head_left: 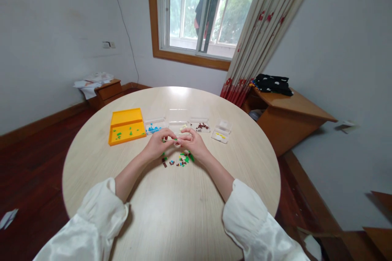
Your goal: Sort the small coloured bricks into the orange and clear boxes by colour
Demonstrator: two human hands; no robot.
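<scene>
My left hand (pixel 157 143) and my right hand (pixel 193 143) meet above the middle of the round table, thumbs and fingertips pinched together. Between the fingertips shows a tiny green building brick (pixel 175 140), mostly covered, so its shape is unclear. Both hands appear closed on it. Just below them lies a loose pile of small bricks (pixel 185 158), green, brown, blue and yellow. A few brown bricks (pixel 164 163) lie left of the pile. Behind my left hand is a clear box with blue bricks (pixel 154 129); behind my right hand, one with brown bricks (pixel 201 125).
An open yellow case (pixel 126 118) with several green bricks stands at the left. At the right is a clear box with yellow bricks (pixel 220 136). Another clear box (pixel 178 115) stands behind my hands. The round table (pixel 171 216) has a curved edge.
</scene>
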